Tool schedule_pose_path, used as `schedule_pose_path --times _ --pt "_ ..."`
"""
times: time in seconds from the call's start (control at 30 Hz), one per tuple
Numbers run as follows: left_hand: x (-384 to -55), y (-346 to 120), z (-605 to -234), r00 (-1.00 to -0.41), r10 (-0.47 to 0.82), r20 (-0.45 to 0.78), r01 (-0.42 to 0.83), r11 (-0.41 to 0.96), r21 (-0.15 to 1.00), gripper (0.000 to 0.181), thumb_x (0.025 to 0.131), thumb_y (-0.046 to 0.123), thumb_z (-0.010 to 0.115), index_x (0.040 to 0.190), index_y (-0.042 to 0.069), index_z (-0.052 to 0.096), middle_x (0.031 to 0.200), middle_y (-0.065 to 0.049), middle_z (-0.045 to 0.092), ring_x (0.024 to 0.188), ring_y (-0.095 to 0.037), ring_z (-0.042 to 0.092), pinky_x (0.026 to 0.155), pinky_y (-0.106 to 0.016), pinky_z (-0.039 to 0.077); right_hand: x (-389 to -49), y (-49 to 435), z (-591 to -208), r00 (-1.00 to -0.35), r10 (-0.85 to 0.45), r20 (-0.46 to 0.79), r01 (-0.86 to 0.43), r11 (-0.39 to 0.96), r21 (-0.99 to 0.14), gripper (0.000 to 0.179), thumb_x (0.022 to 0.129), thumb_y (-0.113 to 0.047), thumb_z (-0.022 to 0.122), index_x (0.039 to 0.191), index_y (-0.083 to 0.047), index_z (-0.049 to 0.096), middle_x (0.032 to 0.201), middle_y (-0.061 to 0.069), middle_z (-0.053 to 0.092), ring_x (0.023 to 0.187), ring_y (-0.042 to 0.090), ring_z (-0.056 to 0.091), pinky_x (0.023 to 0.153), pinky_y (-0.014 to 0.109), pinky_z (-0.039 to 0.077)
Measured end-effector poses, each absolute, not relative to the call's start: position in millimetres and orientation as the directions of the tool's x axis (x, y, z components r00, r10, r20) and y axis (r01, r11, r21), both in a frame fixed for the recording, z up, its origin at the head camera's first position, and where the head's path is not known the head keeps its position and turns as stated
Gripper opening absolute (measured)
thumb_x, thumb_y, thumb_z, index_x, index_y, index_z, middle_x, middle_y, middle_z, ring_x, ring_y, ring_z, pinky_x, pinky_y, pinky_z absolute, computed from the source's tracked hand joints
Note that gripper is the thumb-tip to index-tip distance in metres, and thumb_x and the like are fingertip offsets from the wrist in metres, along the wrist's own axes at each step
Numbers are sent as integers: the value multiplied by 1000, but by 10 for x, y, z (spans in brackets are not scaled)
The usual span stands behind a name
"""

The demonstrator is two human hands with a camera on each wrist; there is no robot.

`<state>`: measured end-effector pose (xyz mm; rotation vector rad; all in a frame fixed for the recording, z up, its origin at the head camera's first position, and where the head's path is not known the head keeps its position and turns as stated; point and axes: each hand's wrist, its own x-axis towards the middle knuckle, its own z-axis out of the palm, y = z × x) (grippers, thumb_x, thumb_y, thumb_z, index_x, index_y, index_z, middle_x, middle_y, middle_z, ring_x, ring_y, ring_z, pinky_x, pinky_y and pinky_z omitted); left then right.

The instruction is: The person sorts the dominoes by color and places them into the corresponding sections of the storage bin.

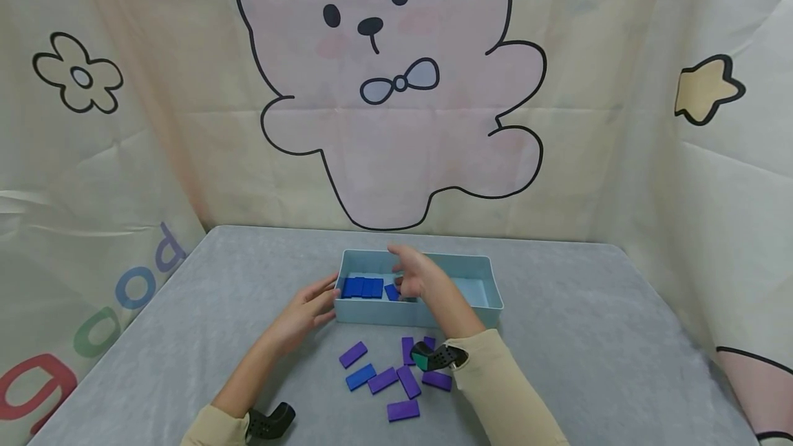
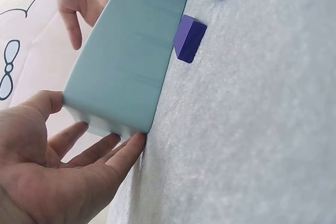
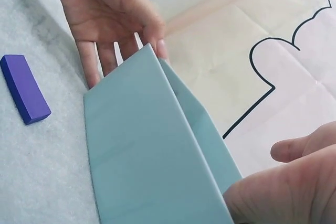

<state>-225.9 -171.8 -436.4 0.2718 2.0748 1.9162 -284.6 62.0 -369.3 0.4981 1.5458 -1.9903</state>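
Note:
A light blue bin [image 1: 384, 312] stands on the table. My left hand [image 1: 306, 308] touches its left end, fingers spread against the end wall, as the left wrist view shows with the hand [image 2: 68, 166]. My right hand [image 1: 421, 274] reaches over the front wall into the bin, thumb held away from the other fingers. By its fingertips lies a tilted blue block [image 1: 392, 292]; whether they touch it is hard to see. Left of that, several blue blocks [image 1: 362, 288] lie side by side. In the right wrist view the bin wall hides the right hand's [image 3: 294, 187] fingertips.
In front of the bin, several purple blocks [image 1: 403, 410] and one blue block [image 1: 361, 377] lie scattered on the grey cloth-covered table [image 1: 588, 349]. The right wrist strap partly covers some of them. A printed curtain [image 1: 588, 157] hangs behind.

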Motion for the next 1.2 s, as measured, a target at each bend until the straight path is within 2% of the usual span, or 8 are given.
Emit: schedule_pose_path --times 0.2,0.5,0.63,0.87,1.2 --pt "-2263 -1720 -4363 -935 344 -89 -60 93 994 63 115 26 48 167 2 23 171 -28 22 155 -47 30 120 -57 36 -2813 623 -3665 -768 -216 -603 639 -203 -742 79 113 -36 46 163 12 7 171 35 -2 160 51 -2 129 64 -3" --pt "-2263 -1719 -4365 -937 338 -92 -64 93 994 62 115 25 48 167 1 24 171 -29 23 155 -48 31 120 -56 37 -2776 594 -3766 -802 -186 -568 595 -336 -730 76 113 -27 44 163 11 2 174 28 -1 162 42 -6 133 49 3" --pt "-2260 -1716 -4367 -938 335 -92 -63 97 993 62 115 25 48 167 1 24 171 -29 23 155 -48 31 120 -56 37 -2758 589 -3800 -814 -193 -548 578 -368 -728 75 114 -27 42 163 12 0 173 29 -5 162 43 -9 133 51 0" --pt "-2254 -1704 -4364 -939 330 -92 -63 97 993 62 115 25 47 167 1 24 170 -29 24 154 -48 31 120 -57 37 -2742 602 -3821 -810 -206 -549 584 -373 -721 72 114 -30 38 162 15 7 172 32 -8 161 45 -10 132 55 -2" --pt "-2244 -1683 -4351 -942 323 -93 -65 97 993 61 115 24 47 167 2 24 170 -29 24 155 -48 31 121 -57 37 -2740 624 -3828 -817 -236 -527 576 -396 -716 73 115 -29 37 161 16 3 171 32 -14 161 44 -15 130 59 -5"
